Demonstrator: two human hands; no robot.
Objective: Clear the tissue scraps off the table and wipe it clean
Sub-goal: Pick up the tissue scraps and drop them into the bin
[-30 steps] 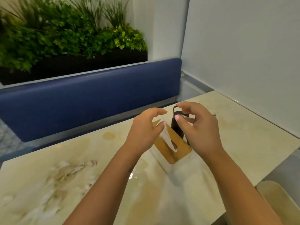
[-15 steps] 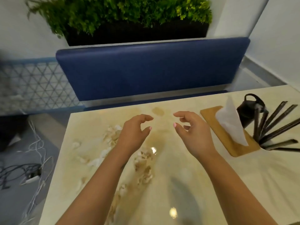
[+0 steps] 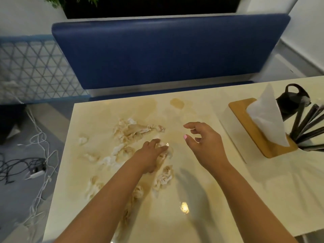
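Your left hand [image 3: 150, 153] is pinching a crumpled white tissue scrap [image 3: 166, 148]; your right hand [image 3: 203, 142] is hovering loosely spread, so soggy scraps are likely tearing and smearing the cream marble worktop [image 3: 201, 199].

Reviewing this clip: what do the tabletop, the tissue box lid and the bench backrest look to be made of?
Tabletop: probably polished stone or a glossy laminate; cream with tan veining, and it mirrors a ceiling light.
Tissue box lid: looks like light wood or bamboo, matte, with a rounded corner; a white tissue sticks up through it.
Bench backrest: padded blue upholstery, likely vinyl or faux leather, going by its smooth, faintly sheened surface.
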